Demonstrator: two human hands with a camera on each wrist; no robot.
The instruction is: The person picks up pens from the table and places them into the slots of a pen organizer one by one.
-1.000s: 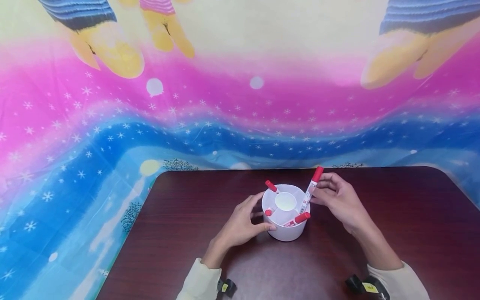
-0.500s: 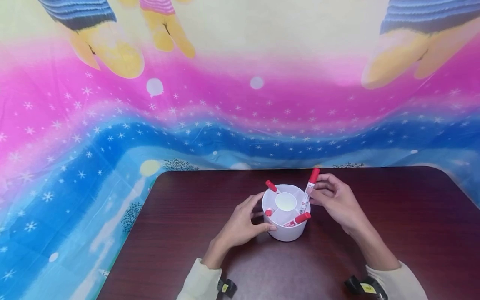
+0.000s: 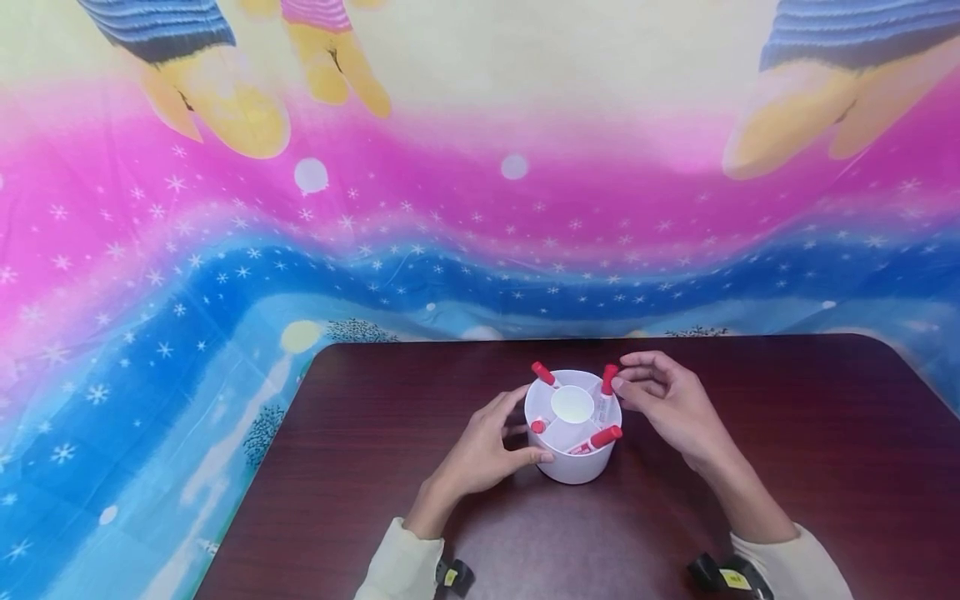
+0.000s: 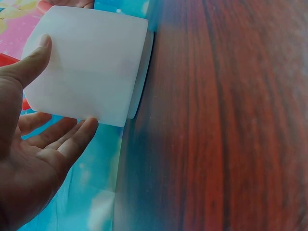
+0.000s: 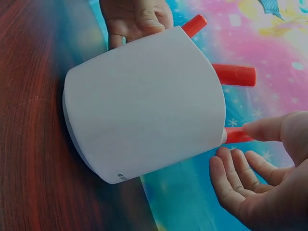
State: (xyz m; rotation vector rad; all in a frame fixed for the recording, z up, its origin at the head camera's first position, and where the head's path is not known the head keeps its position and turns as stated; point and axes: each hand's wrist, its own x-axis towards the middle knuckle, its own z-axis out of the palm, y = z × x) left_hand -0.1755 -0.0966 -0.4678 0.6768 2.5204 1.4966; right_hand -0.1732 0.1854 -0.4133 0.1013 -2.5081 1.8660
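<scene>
A round white pen holder (image 3: pixel 576 468) with a hub in the middle and divided compartments stands on the table. My left hand (image 3: pixel 480 450) holds its left side, thumb at the front and fingers round the back. In the compartment at the back right leans a red-capped marker (image 3: pixel 609 382), most of its body down inside. The thumb of my right hand (image 3: pixel 675 412) touches that cap, while the other fingers are spread apart from it in the right wrist view. Other red-capped markers lean at the back left (image 3: pixel 543 374), left (image 3: pixel 537 426) and front right (image 3: pixel 598 439).
The dark red-brown wooden table (image 3: pixel 360 417) extends around the holder on all sides. Behind its far edge hangs a colourful printed cloth (image 3: pixel 450 208). Black straps with small devices (image 3: pixel 729 575) sit at both wrists.
The marker at the right hand has slid down into the back-right compartment, and its cap now sits lower. My right fingers have loosened from it. The left hand and holder stay put.
</scene>
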